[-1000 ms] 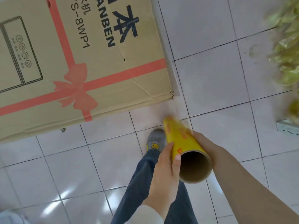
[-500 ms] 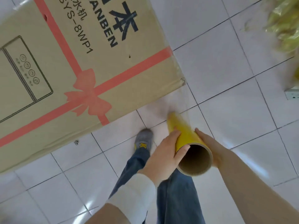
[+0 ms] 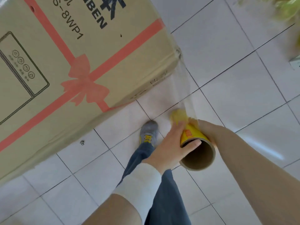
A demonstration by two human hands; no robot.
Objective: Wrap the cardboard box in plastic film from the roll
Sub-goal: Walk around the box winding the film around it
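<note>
Two hands hold the roll (image 3: 197, 153) low in the middle of the scene, a little to the right. It is a yellow roll on a cardboard tube, and the open end of the tube faces the camera. The left hand (image 3: 170, 148) grasps it from the left: the fingers are curled over the yellow side and the thumb lies across the rim of the tube. The right hand (image 3: 209, 132) grasps it from the right, with most of its fingers hidden behind the roll. A sheet of clear film (image 3: 183, 85) is stretched from the far part of the roll up to the near right corner of the box (image 3: 81, 46), where it touches the cardboard. The box fills the far left; it stands on the tile floor (image 3: 235, 86) and has a red printed ribbon and bow. Between the box and the roll, a grey shoe (image 3: 148, 133) with yellow laces stands on the floor. At the far right there is something yellow-green (image 3: 289, 7), too blurred to tell.
</note>
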